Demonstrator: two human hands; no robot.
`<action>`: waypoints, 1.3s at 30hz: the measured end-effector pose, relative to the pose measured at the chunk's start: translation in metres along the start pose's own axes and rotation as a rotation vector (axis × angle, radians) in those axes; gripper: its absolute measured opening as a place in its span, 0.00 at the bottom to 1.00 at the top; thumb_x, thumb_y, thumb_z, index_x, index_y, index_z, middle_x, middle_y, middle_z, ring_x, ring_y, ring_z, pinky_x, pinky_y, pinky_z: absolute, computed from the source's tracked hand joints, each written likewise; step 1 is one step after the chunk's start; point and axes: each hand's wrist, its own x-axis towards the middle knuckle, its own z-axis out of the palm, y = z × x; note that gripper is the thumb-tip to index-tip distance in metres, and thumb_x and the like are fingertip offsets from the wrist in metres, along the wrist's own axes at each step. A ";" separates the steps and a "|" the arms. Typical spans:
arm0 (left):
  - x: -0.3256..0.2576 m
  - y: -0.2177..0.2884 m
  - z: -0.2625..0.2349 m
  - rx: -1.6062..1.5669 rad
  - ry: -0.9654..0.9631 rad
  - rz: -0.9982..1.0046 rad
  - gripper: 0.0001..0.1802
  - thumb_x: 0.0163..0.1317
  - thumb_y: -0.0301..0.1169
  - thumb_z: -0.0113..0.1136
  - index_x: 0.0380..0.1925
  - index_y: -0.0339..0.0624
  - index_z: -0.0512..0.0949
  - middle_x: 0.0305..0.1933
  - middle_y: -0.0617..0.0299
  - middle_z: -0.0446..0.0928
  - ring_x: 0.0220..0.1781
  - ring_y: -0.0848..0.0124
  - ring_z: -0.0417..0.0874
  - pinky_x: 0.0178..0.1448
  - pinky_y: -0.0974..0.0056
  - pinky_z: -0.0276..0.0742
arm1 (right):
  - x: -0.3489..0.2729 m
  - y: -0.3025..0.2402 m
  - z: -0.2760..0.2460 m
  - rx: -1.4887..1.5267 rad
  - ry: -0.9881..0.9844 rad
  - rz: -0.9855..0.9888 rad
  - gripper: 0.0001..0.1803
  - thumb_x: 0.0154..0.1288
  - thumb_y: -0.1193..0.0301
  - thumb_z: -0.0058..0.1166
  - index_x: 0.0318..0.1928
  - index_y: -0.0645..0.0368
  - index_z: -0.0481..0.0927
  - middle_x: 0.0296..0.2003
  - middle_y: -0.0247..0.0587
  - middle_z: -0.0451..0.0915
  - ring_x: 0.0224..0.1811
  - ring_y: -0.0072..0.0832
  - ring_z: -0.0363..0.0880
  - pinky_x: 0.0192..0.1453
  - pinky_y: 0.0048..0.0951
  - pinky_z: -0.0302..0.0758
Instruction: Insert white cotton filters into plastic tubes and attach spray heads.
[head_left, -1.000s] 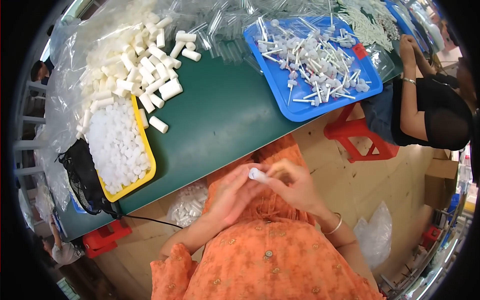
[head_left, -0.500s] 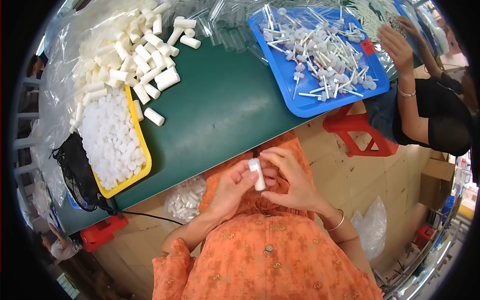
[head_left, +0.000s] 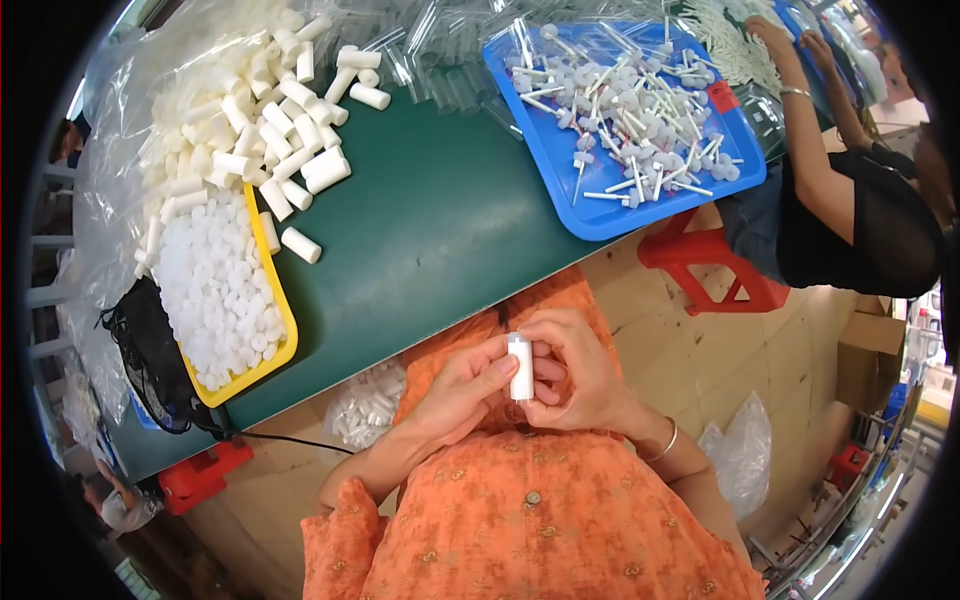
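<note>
Over my lap, close to the table's front edge, a short clear tube (head_left: 521,370) is held nearly upright between my hands. A white cylinder fills it, and a translucent cap sits at its upper end. My left hand (head_left: 462,388) pinches it from the left, thumb lying across the front. From the right, my right hand (head_left: 583,378) is closed around it, with fingertips near the cap and the thumb by the lower end. Some of the right fingers are hidden behind the tube.
Loose white cylinders (head_left: 325,170) lie at the table's left, beside a yellow tray (head_left: 287,325) of small white caps. A blue tray (head_left: 580,222) holds white sticks with translucent caps. Clear tubes (head_left: 450,85) lie behind. A co-worker's arm (head_left: 815,165) reaches in at right, above a red stool (head_left: 700,262).
My right hand has closed in on the tube, its thumb coming to the lower end. The tube stands straighter and slightly lower. The co-worker's hand has moved farther back.
</note>
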 end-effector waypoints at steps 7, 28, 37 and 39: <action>0.000 0.004 -0.002 -0.042 -0.058 -0.043 0.22 0.75 0.38 0.46 0.58 0.31 0.68 0.53 0.48 0.77 0.49 0.64 0.83 0.56 0.60 0.79 | 0.006 -0.009 -0.001 -0.146 0.008 -0.031 0.34 0.41 0.75 0.67 0.54 0.62 0.70 0.48 0.46 0.72 0.46 0.43 0.73 0.48 0.36 0.74; -0.107 0.057 -0.076 1.294 0.000 -0.156 0.11 0.61 0.31 0.64 0.42 0.40 0.83 0.39 0.55 0.85 0.36 0.63 0.86 0.41 0.66 0.79 | 0.113 0.018 -0.125 -1.004 -0.260 -0.066 0.08 0.48 0.74 0.67 0.31 0.56 0.83 0.32 0.39 0.71 0.40 0.38 0.70 0.44 0.38 0.68; -0.063 0.120 -0.027 1.374 0.483 0.245 0.05 0.60 0.22 0.61 0.36 0.33 0.82 0.31 0.57 0.84 0.33 0.71 0.84 0.38 0.69 0.77 | 0.115 0.025 -0.156 -0.946 -0.102 -0.091 0.07 0.53 0.77 0.63 0.35 0.57 0.82 0.30 0.39 0.71 0.36 0.38 0.70 0.42 0.36 0.67; -0.064 0.125 -0.032 1.428 0.544 0.277 0.05 0.60 0.21 0.60 0.36 0.33 0.82 0.30 0.56 0.82 0.32 0.70 0.83 0.37 0.68 0.76 | 0.120 0.033 -0.152 -0.934 -0.088 -0.104 0.08 0.54 0.76 0.63 0.36 0.57 0.82 0.30 0.39 0.71 0.37 0.39 0.70 0.42 0.37 0.68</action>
